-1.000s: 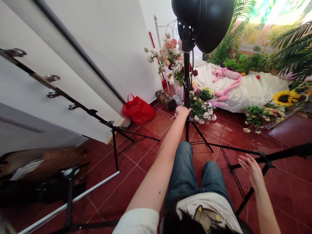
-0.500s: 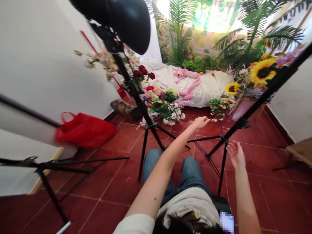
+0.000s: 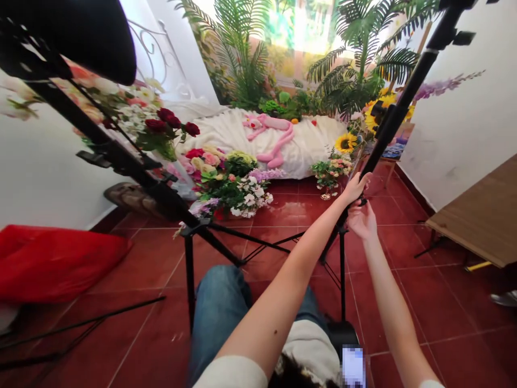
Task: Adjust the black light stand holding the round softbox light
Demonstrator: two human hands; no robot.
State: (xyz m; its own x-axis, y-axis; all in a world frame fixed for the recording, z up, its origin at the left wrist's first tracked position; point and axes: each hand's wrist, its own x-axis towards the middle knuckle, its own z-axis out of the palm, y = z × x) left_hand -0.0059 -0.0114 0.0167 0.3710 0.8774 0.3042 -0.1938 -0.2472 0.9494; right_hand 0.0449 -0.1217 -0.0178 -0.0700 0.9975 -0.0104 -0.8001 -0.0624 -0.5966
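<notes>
A black stand leans up toward the upper right, its legs on the red tiled floor. My left hand is wrapped round its pole. Just below, my right hand has its bent fingers at a small black knob on the same pole. Another black stand with a dark lamp head rises on the left, and neither hand touches it.
Flower bunches and a white cloth with a pink plush toy lie ahead. A red bag is at left, a brown board at right. Stand legs cross the floor near my knees.
Both hands have come together at the right stand; my left hand has taken hold of its pole and my right hand has reached the knob. The view has shifted right and closer.
</notes>
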